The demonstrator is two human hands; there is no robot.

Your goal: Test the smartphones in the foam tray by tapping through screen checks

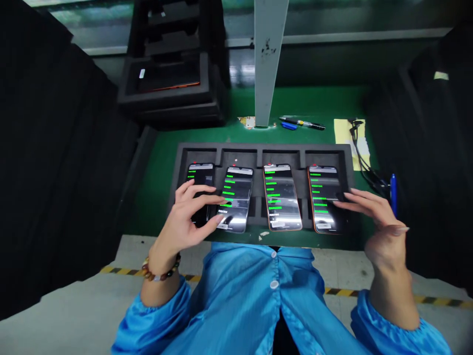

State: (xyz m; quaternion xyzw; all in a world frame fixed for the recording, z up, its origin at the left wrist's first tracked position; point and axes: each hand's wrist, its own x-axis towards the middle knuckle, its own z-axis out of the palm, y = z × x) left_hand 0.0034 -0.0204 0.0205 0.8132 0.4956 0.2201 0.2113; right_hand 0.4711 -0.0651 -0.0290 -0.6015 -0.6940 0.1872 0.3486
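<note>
our left hand [183, 222] and right hand [380, 222] were open above the smartphones [283, 197], which lay on the foam tray [240, 146]; pushing toward us could have slid one off the desk [218, 133].

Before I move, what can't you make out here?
All in the head view:
Part of the leftmost phone: hidden by the left hand.
Green text on the phones: too small to read.
Upper end of the black tray stack: cut off by the top edge.
</note>
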